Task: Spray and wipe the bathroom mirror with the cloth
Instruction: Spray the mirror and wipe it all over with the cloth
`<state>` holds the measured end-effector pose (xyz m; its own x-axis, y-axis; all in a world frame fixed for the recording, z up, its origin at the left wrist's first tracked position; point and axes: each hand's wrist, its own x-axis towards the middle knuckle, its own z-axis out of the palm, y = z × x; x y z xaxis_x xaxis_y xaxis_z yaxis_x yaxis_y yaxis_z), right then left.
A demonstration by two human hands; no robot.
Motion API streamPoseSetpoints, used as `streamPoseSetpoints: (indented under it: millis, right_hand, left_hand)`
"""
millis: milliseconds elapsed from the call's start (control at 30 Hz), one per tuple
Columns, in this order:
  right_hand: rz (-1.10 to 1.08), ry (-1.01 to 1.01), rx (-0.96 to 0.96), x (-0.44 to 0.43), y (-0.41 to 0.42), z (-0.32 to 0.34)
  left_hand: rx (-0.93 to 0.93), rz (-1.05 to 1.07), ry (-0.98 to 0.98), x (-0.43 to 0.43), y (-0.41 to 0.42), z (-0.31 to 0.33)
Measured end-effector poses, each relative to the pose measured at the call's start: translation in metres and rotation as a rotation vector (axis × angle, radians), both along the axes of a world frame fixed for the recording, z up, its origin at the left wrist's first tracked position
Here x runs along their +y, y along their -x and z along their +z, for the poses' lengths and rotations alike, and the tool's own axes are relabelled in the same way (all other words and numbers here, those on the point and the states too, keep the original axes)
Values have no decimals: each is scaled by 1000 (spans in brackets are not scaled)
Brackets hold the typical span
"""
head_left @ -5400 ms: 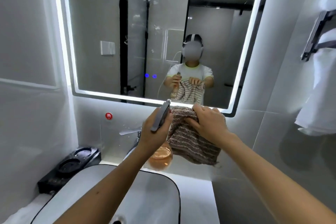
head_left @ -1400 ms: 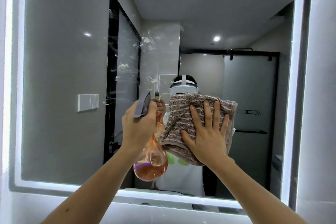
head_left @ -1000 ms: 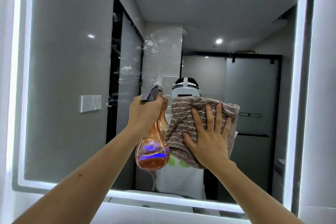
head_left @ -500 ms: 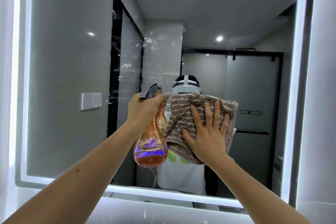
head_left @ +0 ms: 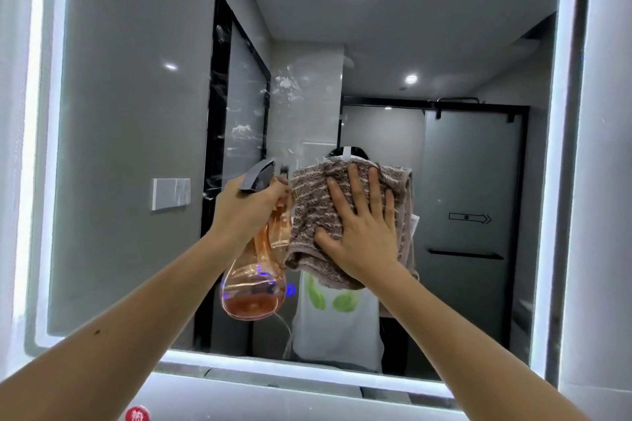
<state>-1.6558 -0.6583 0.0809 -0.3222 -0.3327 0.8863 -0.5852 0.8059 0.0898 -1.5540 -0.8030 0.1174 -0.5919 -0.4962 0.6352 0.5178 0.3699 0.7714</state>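
Note:
The lit-edged bathroom mirror (head_left: pixel 130 147) fills the view, with white spray streaks on the glass above my hands. My left hand (head_left: pixel 248 208) grips the neck of an orange see-through spray bottle (head_left: pixel 254 287); its grey nozzle points at the glass. Just to its right, my right hand (head_left: pixel 362 229) lies flat with fingers spread, pressing a brown striped cloth (head_left: pixel 311 212) against the mirror. The cloth's lower edge hangs below my palm.
A glowing white light strip (head_left: pixel 567 147) frames the mirror. Grey tiled wall (head_left: pixel 605 181) runs along the right side. A round red sticker (head_left: pixel 136 415) sits on the wall below the mirror's lower edge.
The view rose from the sink to the mirror, and both hands came up to the glass. Over the last second the cloth and my right hand slid slightly up the mirror.

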Motion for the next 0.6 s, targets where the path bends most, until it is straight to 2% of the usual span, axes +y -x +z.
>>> streamPoseSetpoints:
  millis: [400,600]
  right_hand:
    - [93,-114,117,-146,-30,47]
    - [10,-180,201,-132,-21,52]
  left_hand:
    - [50,31,-45,-99,-24,8]
    - [61,42,13,-121,-38,1]
